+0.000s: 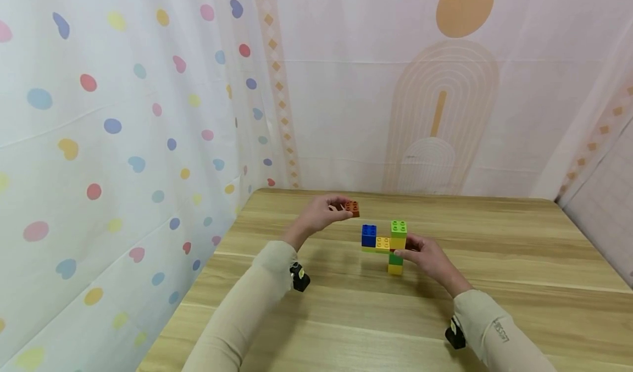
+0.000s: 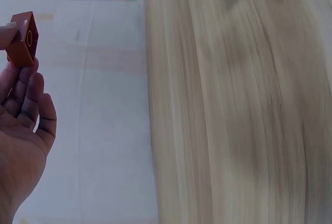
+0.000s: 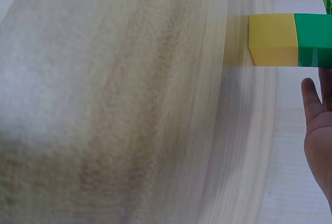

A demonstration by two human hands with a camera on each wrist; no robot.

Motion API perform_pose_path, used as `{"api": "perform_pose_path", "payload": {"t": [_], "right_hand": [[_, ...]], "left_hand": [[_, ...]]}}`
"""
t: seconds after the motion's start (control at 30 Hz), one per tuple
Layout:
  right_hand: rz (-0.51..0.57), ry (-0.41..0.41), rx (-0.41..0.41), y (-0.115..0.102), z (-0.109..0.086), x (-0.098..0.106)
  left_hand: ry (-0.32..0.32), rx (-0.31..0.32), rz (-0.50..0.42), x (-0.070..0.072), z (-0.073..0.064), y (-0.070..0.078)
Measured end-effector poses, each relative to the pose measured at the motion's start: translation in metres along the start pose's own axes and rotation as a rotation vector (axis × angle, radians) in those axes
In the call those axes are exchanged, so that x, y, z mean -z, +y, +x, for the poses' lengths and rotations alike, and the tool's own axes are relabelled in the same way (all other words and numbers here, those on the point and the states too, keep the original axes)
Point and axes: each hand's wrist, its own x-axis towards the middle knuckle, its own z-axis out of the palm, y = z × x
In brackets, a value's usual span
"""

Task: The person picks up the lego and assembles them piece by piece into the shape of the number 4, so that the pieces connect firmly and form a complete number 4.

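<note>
My left hand (image 1: 323,214) pinches a reddish-brown toy building brick (image 1: 352,209) between thumb and fingers, up and to the left of a brick structure. The left wrist view shows the same brick (image 2: 23,40) tilted, its hollow underside partly visible. The structure stands on the table: a yellow brick at the foot (image 1: 395,270), a green brick (image 1: 395,259) over it, a light green brick (image 1: 398,228) on top. To the left extends an arm with a yellow brick (image 1: 383,244) and a raised blue brick (image 1: 368,236). My right hand (image 1: 429,257) grips the column's middle from the right.
The wooden table (image 1: 346,317) spreads around the structure. A white curtain with coloured dots (image 1: 123,141) hangs at the left, and a patterned curtain (image 1: 346,114) hangs behind the table's far edge. Black devices sit at both wrists.
</note>
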Motion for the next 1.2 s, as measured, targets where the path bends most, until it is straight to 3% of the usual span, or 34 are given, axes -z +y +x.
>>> {"api": "perform_pose_path", "payload": {"t": [0.23,0.47,1.2], "right_hand": [[-0.012,0.002,0.003,0.000,0.000,0.000],[-0.005,-0.001,0.009,0.001,0.000,0.000],[-0.012,0.006,-0.006,0.001,0.001,-0.001]], "left_hand": [[-0.092,-0.044,0.047,-0.014,-0.002,0.013],[-0.127,-0.056,0.069,-0.022,-0.003,0.016],[-0.151,-0.081,0.101,-0.030,-0.002,0.012]]}}
